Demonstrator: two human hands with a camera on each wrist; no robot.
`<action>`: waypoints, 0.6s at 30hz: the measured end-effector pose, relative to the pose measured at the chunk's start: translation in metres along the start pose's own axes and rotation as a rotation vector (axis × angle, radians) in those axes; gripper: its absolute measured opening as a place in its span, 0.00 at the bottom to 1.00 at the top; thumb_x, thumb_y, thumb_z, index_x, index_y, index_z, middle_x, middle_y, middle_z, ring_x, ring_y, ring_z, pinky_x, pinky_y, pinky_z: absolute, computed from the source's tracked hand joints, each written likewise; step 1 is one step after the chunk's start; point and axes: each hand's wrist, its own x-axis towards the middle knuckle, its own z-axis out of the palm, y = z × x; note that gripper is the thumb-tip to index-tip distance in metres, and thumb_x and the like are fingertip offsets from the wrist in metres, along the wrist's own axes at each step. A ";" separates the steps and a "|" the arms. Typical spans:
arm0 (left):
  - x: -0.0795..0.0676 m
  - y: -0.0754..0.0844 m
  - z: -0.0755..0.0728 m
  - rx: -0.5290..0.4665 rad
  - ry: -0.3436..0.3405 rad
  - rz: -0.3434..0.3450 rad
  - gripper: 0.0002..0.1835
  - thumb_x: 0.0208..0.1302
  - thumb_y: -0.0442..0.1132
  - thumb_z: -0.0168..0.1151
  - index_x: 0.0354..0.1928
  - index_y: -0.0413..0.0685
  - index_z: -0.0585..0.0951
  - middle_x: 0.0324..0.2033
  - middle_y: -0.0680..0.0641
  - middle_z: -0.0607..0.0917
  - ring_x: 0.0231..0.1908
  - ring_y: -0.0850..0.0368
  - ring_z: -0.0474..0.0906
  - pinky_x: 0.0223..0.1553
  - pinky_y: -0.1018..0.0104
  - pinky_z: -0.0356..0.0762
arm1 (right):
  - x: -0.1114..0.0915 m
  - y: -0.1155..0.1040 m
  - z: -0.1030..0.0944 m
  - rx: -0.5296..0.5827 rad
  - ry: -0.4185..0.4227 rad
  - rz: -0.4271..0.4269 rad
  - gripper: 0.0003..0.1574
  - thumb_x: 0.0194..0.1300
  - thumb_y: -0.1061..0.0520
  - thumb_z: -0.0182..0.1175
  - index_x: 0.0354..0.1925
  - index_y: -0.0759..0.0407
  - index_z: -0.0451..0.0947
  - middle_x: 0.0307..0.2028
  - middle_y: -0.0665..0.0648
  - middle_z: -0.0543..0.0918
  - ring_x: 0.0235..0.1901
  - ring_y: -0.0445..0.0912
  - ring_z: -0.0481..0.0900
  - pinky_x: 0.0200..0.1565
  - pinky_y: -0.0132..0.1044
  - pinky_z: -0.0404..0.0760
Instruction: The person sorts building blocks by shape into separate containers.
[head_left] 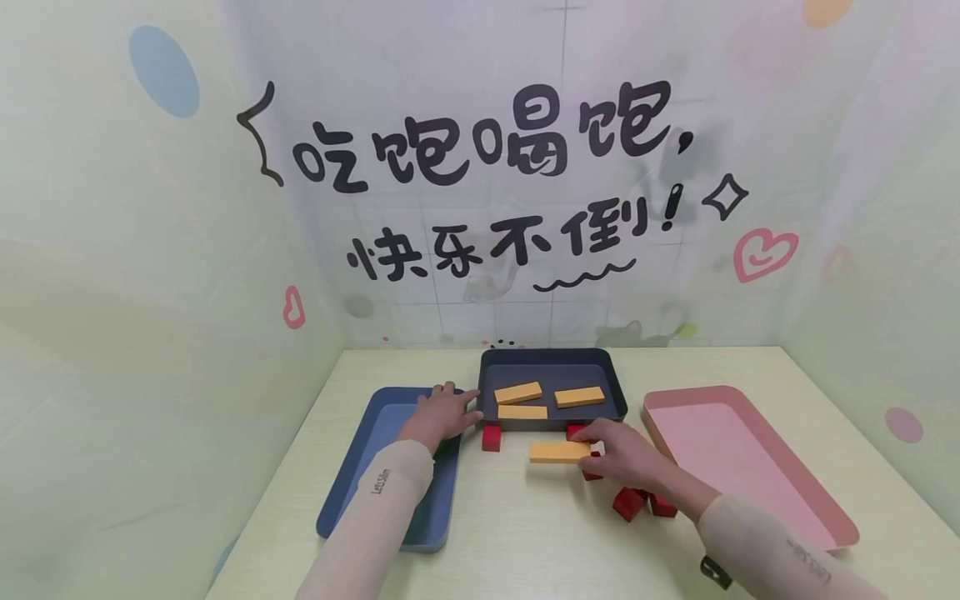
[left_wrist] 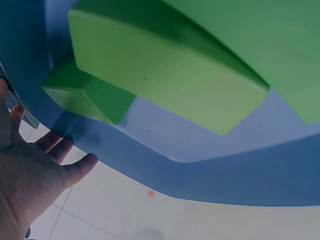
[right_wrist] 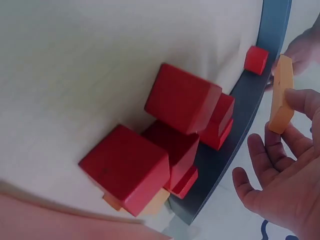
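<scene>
My right hand (head_left: pixel 626 457) pinches one end of a yellow block (head_left: pixel 557 452) between thumb and fingers, in front of the dark tray (head_left: pixel 555 425). The right wrist view shows the same yellow block (right_wrist: pixel 282 90) at the fingertips. My left hand (head_left: pixel 444 414) is over the far right corner of the blue tray (head_left: pixel 382 433), its fingers spread and reaching to the dark tray's left side. In the left wrist view that hand (left_wrist: pixel 35 170) holds nothing, and several green blocks (left_wrist: pixel 165 70) lie inside the blue tray.
Three yellow blocks (head_left: pixel 579 397) lie in the dark tray. A red cube (head_left: pixel 491 438) stands at its front left; more red cubes (head_left: pixel 628 503) cluster around and below the right hand. A pink tray (head_left: pixel 750 450) is on the right. Walls enclose the table.
</scene>
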 end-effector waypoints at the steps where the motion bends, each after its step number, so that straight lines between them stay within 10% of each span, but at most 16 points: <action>1: 0.000 0.000 0.000 0.001 0.000 0.000 0.29 0.62 0.62 0.47 0.65 0.67 0.63 0.63 0.39 0.60 0.62 0.42 0.55 0.57 0.40 0.53 | 0.001 0.001 -0.001 0.008 0.001 0.004 0.17 0.49 0.55 0.67 0.42 0.50 0.81 0.36 0.46 0.77 0.33 0.43 0.70 0.35 0.35 0.72; 18: 0.001 0.000 0.000 0.014 -0.005 -0.002 0.30 0.62 0.62 0.47 0.65 0.67 0.62 0.62 0.40 0.61 0.61 0.42 0.56 0.56 0.40 0.54 | 0.024 0.022 -0.026 -0.021 0.021 0.024 0.20 0.54 0.55 0.65 0.48 0.51 0.78 0.41 0.50 0.75 0.39 0.47 0.69 0.39 0.38 0.73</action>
